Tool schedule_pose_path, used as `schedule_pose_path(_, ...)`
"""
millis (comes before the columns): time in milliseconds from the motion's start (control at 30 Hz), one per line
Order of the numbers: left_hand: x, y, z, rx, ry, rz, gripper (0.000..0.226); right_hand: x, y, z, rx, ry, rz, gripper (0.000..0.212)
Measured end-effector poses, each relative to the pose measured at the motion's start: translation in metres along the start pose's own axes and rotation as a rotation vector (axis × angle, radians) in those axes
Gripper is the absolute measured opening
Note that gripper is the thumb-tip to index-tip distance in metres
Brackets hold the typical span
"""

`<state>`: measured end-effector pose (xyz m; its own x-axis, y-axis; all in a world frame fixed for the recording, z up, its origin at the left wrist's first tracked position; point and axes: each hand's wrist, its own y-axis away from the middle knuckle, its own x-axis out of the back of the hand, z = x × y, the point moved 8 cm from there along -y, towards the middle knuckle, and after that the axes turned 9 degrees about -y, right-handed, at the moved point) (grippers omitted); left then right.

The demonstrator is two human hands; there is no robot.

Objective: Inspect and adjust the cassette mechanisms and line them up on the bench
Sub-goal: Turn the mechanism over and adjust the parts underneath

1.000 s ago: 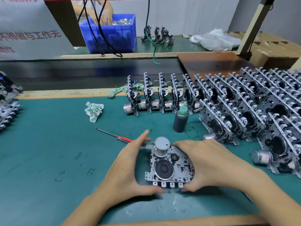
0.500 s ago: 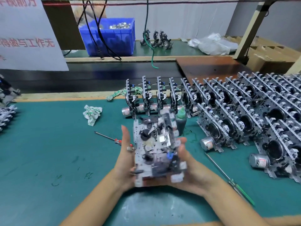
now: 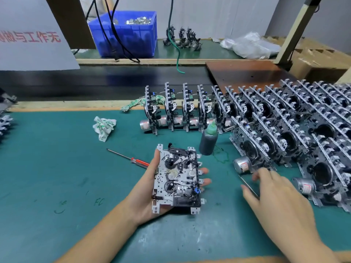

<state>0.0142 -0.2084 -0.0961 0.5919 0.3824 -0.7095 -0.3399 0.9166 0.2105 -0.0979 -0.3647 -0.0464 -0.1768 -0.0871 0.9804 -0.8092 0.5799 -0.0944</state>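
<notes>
My left hand (image 3: 142, 194) holds one cassette mechanism (image 3: 178, 179) above the green mat (image 3: 57, 168). Its component side faces up, my thumb lies along its left edge and my fingertips show past its right edge. My right hand (image 3: 275, 194) is off the mechanism, blurred, with fingers spread over the thin shaft of a screwdriver (image 3: 247, 184) lying on the mat. A row of finished mechanisms (image 3: 180, 109) stands on edge at the back. More mechanisms (image 3: 288, 133) are packed in rows on the right.
A dark bottle with a green cap (image 3: 208, 139) stands just beyond the held mechanism. A red-handled screwdriver (image 3: 133, 159) and crumpled paper (image 3: 104, 127) lie to the left. Behind the mat are a black conveyor belt (image 3: 95, 82), a blue bin (image 3: 125, 33) and a brown board (image 3: 245, 73).
Both hands lifted the mechanism off the mat and turned it over. My right hand has now let go and moved right, to the screwdriver shaft; my left hand alone holds it.
</notes>
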Motion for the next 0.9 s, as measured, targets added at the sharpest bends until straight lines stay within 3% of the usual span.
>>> schedule_pose_path(67, 0.007, -0.002, -0.003, 0.008, -0.011, 0.043, 0.081, -0.011, -0.002, 0.004, -0.013, 0.066, -0.077, 0.021)
schedule_pose_path(167, 0.013, -0.004, -0.006, 0.032, -0.028, 0.08, 0.081, -0.018, -0.009, -0.002, 0.081, -0.127, -0.134, 0.014)
schedule_pose_path(300, 0.018, -0.005, -0.005, 0.036, -0.009, 0.113, 0.082, -0.027, -0.007, -0.044, 0.206, -1.021, -0.499, 0.014)
schedule_pose_path(367, 0.02, -0.005, -0.005, 0.039, 0.011, 0.112, 0.08, -0.031, -0.01, -0.062, 0.156, -1.3, -0.686, 0.016)
schedule_pose_path(533, 0.026, -0.005, -0.008, 0.048, 0.092, 0.136, 0.085, -0.045, -0.02, -0.089, 0.142, -1.233, -1.044, 0.043)
schedule_pose_path(900, 0.027, -0.008, -0.014, 0.058, 0.095, 0.142, 0.087, -0.055, -0.015, -0.09, 0.165, -1.183, -1.149, 0.035)
